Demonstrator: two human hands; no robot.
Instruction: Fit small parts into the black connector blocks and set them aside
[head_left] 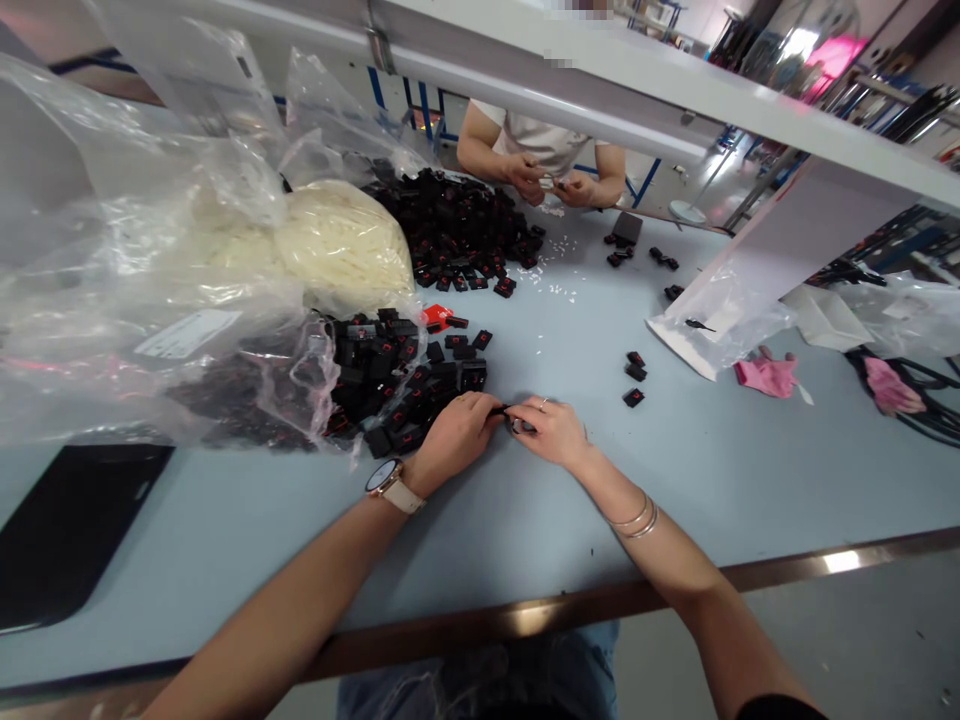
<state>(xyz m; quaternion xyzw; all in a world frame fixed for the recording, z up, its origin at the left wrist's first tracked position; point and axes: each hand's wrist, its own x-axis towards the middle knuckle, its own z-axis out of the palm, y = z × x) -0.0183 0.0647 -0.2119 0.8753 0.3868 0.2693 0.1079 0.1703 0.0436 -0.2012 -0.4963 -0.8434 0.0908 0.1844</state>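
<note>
Both hands close together over the workbench (525, 560), mid-width, set in from the near edge. Small black part (503, 410) sits between them, partly hidden by fingers. Left hand (466, 428): thumb and fingers pinched on its left end. Right hand (551, 428): fingertips curled in on the other end. Exact part type unreadable.

Just left of left hand: near pile of black plastic pieces (390, 385) with red marks, spilling from a clear plastic bag (187, 350). Bag of cream-coloured pieces (341, 245) behind that, then a bigger black heap (465, 225) toward the far edge. Small white bits (561, 272) scattered right of the heap. Co-worker (551, 140) at far edge, both hands on something small. Three loose black pieces (634, 366) right of the right hand. Pink glove (769, 373) toward the right end. Flat black slab (75, 530) at near left corner.
</note>
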